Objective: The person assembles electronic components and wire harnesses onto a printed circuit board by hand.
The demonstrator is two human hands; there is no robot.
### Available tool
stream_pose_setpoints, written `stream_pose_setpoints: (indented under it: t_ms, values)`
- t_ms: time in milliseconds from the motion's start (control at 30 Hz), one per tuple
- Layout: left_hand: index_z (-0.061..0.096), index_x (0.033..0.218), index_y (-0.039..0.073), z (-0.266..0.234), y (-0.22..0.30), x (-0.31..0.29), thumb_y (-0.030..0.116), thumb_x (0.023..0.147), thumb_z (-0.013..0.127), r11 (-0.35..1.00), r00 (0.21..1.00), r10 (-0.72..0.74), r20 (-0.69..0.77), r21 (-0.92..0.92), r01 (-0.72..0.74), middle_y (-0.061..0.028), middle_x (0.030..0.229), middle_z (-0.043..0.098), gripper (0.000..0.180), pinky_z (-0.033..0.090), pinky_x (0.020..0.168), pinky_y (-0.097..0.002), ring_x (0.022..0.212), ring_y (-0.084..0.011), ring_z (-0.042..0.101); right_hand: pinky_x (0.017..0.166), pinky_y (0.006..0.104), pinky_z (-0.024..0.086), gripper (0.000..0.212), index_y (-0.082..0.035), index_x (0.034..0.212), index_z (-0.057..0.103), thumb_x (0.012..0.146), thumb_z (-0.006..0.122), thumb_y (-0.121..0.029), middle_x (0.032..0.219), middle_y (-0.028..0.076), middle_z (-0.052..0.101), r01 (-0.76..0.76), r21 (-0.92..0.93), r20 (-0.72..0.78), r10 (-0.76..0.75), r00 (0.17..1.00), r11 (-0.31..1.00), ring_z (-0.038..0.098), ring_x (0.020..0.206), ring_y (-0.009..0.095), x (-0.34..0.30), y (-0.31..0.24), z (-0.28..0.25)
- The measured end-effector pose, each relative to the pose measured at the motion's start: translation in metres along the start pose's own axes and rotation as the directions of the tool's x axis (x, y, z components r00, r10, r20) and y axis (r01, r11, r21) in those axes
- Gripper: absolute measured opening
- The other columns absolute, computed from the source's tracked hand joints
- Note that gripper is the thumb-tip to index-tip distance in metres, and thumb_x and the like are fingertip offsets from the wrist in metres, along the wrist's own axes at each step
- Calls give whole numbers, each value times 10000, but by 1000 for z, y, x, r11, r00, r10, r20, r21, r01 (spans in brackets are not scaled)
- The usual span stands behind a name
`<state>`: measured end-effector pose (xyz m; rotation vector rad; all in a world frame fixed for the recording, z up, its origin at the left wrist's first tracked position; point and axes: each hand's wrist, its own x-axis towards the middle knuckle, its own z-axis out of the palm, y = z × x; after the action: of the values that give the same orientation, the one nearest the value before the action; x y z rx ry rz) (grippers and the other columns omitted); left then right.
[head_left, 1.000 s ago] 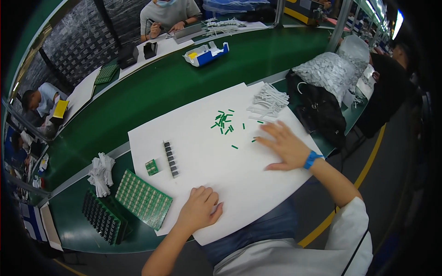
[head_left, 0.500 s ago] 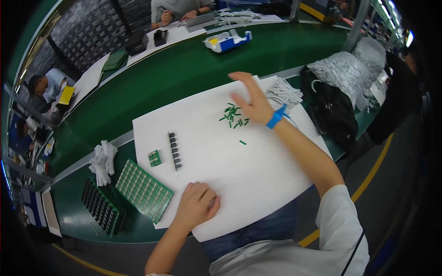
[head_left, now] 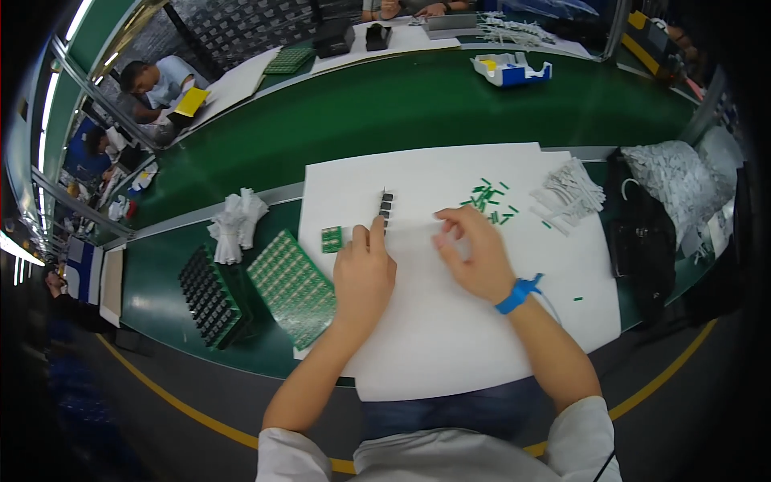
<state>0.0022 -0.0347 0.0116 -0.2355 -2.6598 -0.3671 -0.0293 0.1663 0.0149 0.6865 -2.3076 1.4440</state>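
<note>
My left hand [head_left: 365,277] reaches over a row of small black components [head_left: 386,205] on a white sheet [head_left: 458,337]. Its outstretched fingers touch or cover the near end of the row; its thumb is hidden. To the right, my slightly blurred right hand [head_left: 480,255], with a blue wrist strap [head_left: 520,295], hovers over the sheet. Its thumb and forefinger are apart, with nothing visible between them. Just beyond it lie several thin green strips [head_left: 485,195]. A small green circuit board piece [head_left: 332,239] sits left of the row, close to my left fingers.
A large green circuit board panel [head_left: 293,289] overlaps the sheet's left edge. Beside it stand a rack of black parts [head_left: 213,297] and white bundles [head_left: 237,225]. White strips [head_left: 569,195] and a black bag [head_left: 642,233] are at right. Beyond runs a green conveyor belt [head_left: 401,104].
The view has shifted. My left hand has moved forward from the sheet's near edge onto the black row. My right hand has come back from the green strips toward the row.
</note>
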Motion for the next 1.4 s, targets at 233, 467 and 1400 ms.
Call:
stream_pose_setpoints:
  t_ms: [233, 467, 1400]
  values:
    - [617, 1262, 41, 19, 19, 4, -83, 787, 653, 959, 992, 112, -62, -255, -125, -109, 990, 560, 492, 524, 756, -406, 894, -284, 592, 596, 266, 477, 547, 20, 1399, 433, 946, 698, -130, 1025, 103, 601, -326, 103, 159, 308, 938, 940, 581, 762, 149, -4, 7, 9]
    - [597, 1285, 31, 12, 23, -5, -110, 765, 708, 814, 974, 225, 2, -550, -187, -146, 1118, 633, 550, 547, 856, -376, 1001, -301, 654, 604, 266, 512, 491, 99, 1274, 563, 933, 743, -206, 977, 116, 631, -457, 179, 138, 438, 888, 871, 618, 720, 132, 1, 19, 9]
    - [619, 1221, 43, 4, 16, -8, 143, 828, 753, 917, 965, 218, 149, -368, -151, -201, 1240, 534, 427, 428, 946, -465, 1144, -372, 522, 524, 360, 511, 190, -69, 1022, 634, 845, 651, -135, 780, 62, 621, 167, -950, 250, 322, 913, 264, 684, 681, 189, -46, -19, -131]
